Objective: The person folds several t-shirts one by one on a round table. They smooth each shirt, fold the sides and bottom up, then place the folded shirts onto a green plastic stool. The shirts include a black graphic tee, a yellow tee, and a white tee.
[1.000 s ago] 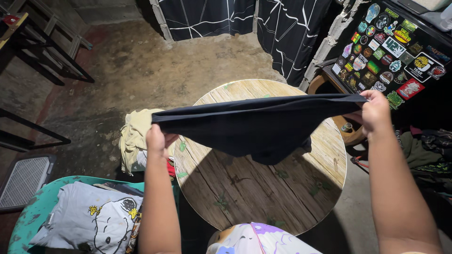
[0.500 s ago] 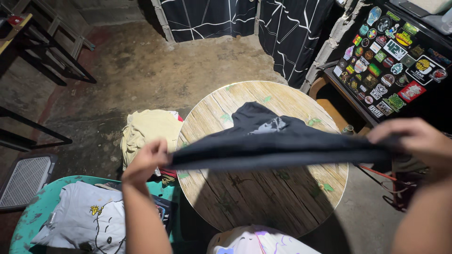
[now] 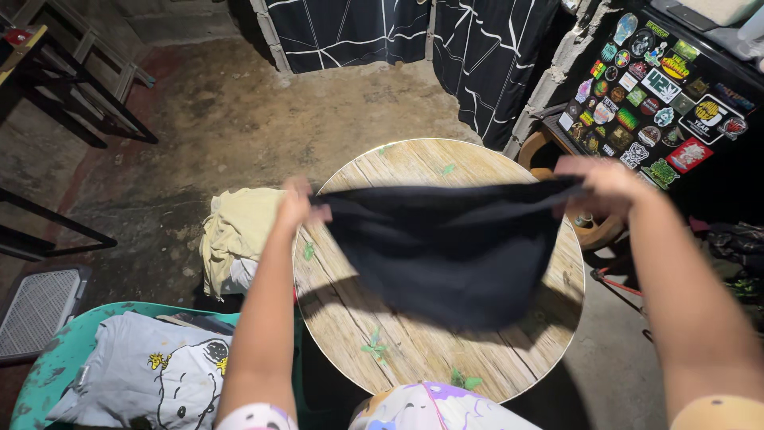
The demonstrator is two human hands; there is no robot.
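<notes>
**Dark garment held out over round wooden table**

A person holds a black cloth (image 3: 446, 251) stretched between both hands above a round wooden table (image 3: 414, 350) with a plank-pattern top. The left hand (image 3: 296, 203) grips the cloth's left upper corner, fingers closed around the fabric at the table's left edge; the right hand (image 3: 598, 181) clutches the right upper corner, fingers curled over the hem near the table's far right rim. The cloth hangs in a loose sag between them, its lower edge close above the tabletop, casting a shadow on the wood. Left of the table lies a heap of pale yellow clothes (image 3: 235, 231) on the concrete floor. At near left, a grey printed shirt (image 3: 159, 374) lies on a teal chair (image 3: 48, 370). A dark sticker-covered surface (image 3: 660, 87) stands at far right.
</notes>
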